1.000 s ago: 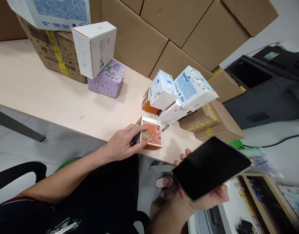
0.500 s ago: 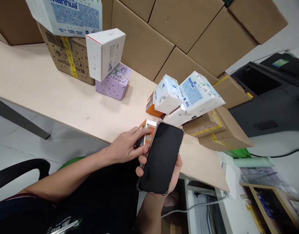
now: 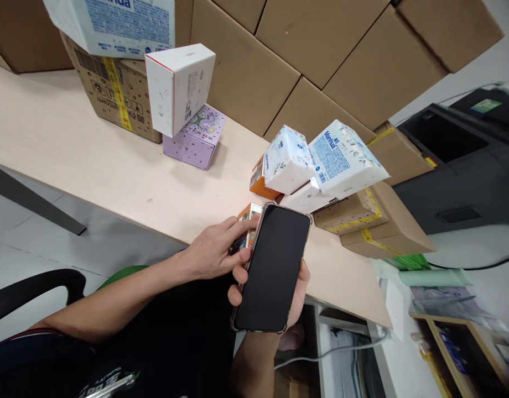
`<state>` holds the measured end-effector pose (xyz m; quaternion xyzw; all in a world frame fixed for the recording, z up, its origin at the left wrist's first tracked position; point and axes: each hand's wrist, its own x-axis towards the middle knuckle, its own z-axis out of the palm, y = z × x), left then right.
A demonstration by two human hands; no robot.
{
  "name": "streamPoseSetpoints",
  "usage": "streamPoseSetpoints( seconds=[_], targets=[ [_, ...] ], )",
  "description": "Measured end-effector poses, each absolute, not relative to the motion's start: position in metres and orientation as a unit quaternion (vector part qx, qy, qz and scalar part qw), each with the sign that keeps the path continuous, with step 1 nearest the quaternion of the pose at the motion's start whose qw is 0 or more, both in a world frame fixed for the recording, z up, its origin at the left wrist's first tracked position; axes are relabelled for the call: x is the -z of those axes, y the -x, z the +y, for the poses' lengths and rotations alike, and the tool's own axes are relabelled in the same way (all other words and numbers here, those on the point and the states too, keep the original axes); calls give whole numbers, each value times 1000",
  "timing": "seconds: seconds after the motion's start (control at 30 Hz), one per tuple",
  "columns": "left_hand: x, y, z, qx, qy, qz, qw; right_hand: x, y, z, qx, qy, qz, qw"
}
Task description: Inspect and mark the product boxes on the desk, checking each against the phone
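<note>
A black-screened phone [image 3: 274,268] in a clear case lies in my right hand [image 3: 298,293], whose fingers wrap round its edges. My left hand [image 3: 215,249] grips a small orange and white box [image 3: 251,213] at the table's front edge, thumb and index finger on its sides. The phone hides the right part of that box. Behind it stand an orange box [image 3: 260,182] and two white tissue packs [image 3: 290,160] marked in blue.
On the pale table [image 3: 134,188], a white box [image 3: 183,83] rests on a purple box [image 3: 196,143], beside a taped carton [image 3: 125,105]. Large cartons [image 3: 246,61] line the back. More cartons [image 3: 383,221] and a dark machine [image 3: 453,171] stand right.
The phone has shifted slightly left and covers more of the small box. The view has moved a little; my left hand holds nearly the same pose.
</note>
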<state>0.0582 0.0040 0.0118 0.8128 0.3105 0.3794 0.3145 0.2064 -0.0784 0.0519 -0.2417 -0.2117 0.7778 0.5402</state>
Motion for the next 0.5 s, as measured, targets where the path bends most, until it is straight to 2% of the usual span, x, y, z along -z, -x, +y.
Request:
streamPoseSetpoints(
  seconds=[0.5],
  targets=[
    [-11,-58,4,-373,-811,312,325,-51,-209,-82,-756,292,-202,549]
  ],
)
